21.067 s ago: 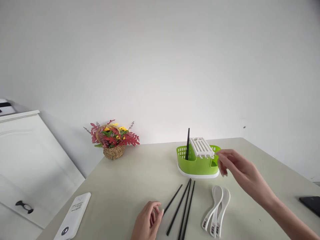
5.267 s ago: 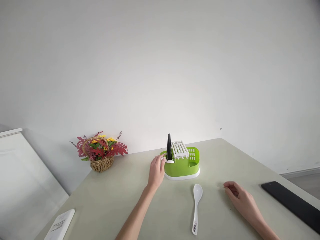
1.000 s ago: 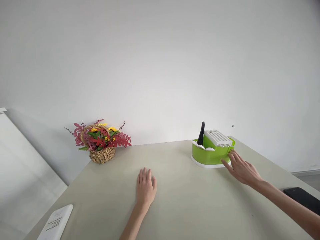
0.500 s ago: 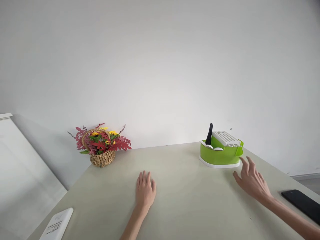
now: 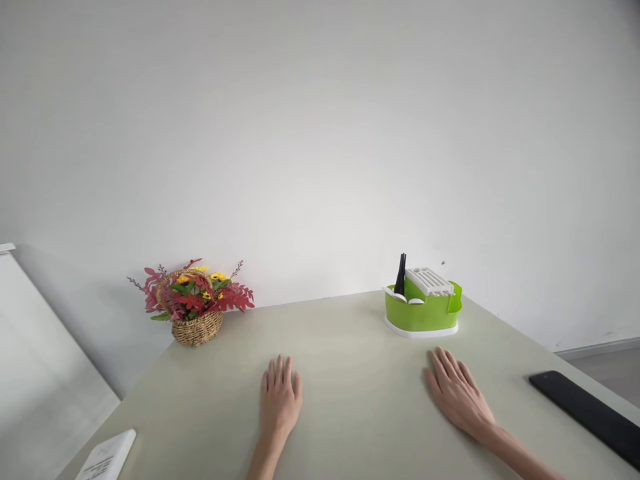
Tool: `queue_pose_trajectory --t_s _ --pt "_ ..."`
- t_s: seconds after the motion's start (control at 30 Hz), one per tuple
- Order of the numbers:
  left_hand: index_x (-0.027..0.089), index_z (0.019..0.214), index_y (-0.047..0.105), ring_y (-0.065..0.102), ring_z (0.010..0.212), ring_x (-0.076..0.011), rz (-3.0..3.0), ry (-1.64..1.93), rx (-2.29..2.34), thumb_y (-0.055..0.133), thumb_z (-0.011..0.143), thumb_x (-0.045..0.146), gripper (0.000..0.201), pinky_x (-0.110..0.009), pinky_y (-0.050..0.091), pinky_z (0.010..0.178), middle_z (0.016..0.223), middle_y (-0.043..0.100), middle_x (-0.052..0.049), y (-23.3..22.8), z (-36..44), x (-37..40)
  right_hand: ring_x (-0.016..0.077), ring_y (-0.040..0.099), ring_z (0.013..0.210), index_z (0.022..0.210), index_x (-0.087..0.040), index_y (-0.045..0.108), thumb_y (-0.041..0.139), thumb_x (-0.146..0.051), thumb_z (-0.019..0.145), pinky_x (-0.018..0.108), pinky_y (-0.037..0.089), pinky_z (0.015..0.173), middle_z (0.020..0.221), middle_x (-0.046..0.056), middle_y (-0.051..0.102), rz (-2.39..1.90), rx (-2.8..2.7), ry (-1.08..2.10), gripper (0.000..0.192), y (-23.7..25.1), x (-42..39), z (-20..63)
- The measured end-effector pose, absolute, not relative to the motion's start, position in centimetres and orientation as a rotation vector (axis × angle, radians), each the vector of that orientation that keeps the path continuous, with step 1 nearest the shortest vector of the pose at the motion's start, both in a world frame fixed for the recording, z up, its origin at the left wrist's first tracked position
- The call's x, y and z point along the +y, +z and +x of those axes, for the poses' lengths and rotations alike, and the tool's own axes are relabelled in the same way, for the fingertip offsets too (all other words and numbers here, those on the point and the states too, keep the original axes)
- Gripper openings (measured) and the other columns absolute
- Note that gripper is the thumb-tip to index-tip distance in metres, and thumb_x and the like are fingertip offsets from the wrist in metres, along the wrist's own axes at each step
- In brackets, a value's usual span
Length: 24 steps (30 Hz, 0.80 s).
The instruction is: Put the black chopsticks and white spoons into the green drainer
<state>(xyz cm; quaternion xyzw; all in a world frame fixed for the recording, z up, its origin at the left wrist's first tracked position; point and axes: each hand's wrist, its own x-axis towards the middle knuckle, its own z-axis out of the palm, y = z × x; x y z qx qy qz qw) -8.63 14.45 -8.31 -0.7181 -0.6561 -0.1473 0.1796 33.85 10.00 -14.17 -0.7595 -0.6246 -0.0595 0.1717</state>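
**Green caddy (image 5: pixel 417 319) holds black chopsticks (image 5: pixel 401 277) and white spoons (image 5: pixel 416 301)**

The caddy stands upright on the table (image 5: pixel 340 380), near its far edge. The chopsticks rise in a bunch from its left compartment, leaning slightly; the spoons sit at that compartment's front rim, bowls up, their handles hidden inside. A white slotted rack (image 5: pixel 430 281) bridges the caddy's top towards its right end, and a white base (image 5: pixel 420 333) runs beneath.

The right hand (image 5: pixel 457 395) lies palm down on the table, nearer the viewer than the caddy and apart from it, released, its fingers extended. The left hand (image 5: pixel 281 398) rests likewise, flat and grasping nothing, in front of the caddy and well to its left.

Farther left of the caddy, also towards the wall (image 5: pixel 320 147), is a wicker basket (image 5: pixel 197 329) of red and yellow flowers (image 5: pixel 193 293). A black slab (image 5: pixel 590 415) lies to the caddy's right and closer to the viewer; a white flat case (image 5: pixel 107 457) lies far to its left, at the near side.
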Motion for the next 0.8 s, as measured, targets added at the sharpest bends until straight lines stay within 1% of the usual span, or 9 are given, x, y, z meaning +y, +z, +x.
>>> queue_pose_trajectory --t_s 0.23,0.47,0.8 --pt "0.015 0.149 0.053 0.041 0.146 -0.0348 -2.017 -0.325 -1.887 0.033 0.1 0.041 0.058 -0.053 0.037 0.118 0.158 0.046 -0.011 -7.8 -8.0 12.8 0.0285 0.021 0.155 0.156 -0.008 0.038 0.016 -0.048 0.1 0.049 0.017 0.126 0.166 0.014 0.03 -2.175 -1.817 -0.202 0.072 -14.4 10.0 33.8" --pt "0.014 0.149 0.052 0.04 0.147 -0.0355 -2.036 -0.364 -1.886 0.033 0.1 0.042 0.059 -0.055 0.036 0.119 0.158 0.045 -0.012 -8.4 -8.1 11.5 0.0278 0.022 0.155 0.156 -0.009 0.039 0.017 -0.049 0.1 0.049 0.018 0.126 0.166 0.012 0.031 -2.144 -1.837 -0.209 0.072 -14.2 9.1 33.3" --pt "0.013 0.15 0.051 0.039 0.147 -0.0359 -2.051 -0.34 -1.877 0.033 0.101 0.042 0.059 -0.055 0.037 0.119 0.159 0.044 -0.012 -8.3 -8.0 11.0 0.029 0.024 0.154 0.155 -0.007 0.04 0.019 -0.046 0.099 0.05 0.017 0.127 0.165 0.014 0.034 -2.107 -1.819 -0.194 0.071 -14.1 8.8 32.9"
